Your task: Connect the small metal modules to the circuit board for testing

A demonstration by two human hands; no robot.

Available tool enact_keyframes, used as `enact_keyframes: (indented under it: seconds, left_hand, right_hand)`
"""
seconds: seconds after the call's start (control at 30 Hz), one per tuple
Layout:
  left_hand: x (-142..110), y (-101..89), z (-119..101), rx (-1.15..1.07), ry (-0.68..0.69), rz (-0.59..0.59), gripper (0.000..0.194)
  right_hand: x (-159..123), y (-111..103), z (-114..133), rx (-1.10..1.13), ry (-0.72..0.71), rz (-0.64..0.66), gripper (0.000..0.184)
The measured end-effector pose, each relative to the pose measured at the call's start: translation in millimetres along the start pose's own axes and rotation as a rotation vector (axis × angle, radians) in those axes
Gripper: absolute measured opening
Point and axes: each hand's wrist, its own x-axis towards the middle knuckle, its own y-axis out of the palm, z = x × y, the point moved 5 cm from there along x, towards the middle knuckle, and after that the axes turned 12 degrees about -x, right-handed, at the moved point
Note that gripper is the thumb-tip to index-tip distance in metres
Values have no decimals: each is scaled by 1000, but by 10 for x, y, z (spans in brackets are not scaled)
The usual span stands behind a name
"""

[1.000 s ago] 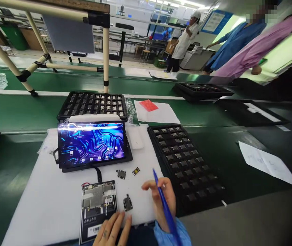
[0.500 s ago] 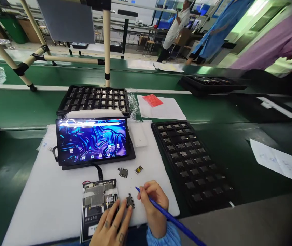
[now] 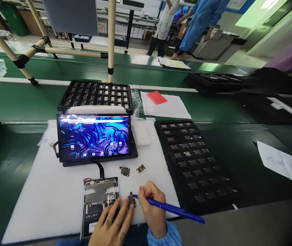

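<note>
The right hand point(image 3: 154, 206) pinches the blue tweezers point(image 3: 170, 207), tip pointing left at a small part point(image 3: 131, 201), their long axis sloping down to the right. The part lies on the white foam point(image 3: 51, 205), right of the opened device point(image 3: 100, 201), its long axis running roughly away from the person, narrow tab at the far end. The left hand point(image 3: 113, 222) lies flat, fingers spread, over the device's near right side, fingertips reaching the part.

The right tray point(image 3: 168, 164) and the far tray point(image 3: 65, 102), behind the lit tablet point(image 3: 94, 138), hold rows of small parts in compartments.

Half a second earlier, the tweezers' tip stood apart from the part; now it is at its upper right edge.
</note>
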Motion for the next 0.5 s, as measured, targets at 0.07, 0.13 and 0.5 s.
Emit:
enact_keyframes:
  seconds: [0.07, 0.13, 0.5]
  left_hand:
    - [15, -14, 0, -13, 2, -14, 36]
    - [29, -29, 1, -27, 5, -22, 36]
    - [-32, 44, 18, -15, -23, -12, 37]
  right_hand:
    - [5, 8, -1, 4, 10, 1, 31]
    - [12, 21, -1, 13, 18, 3, 31]
    - [53, -43, -101, 456, 230, -146, 32]
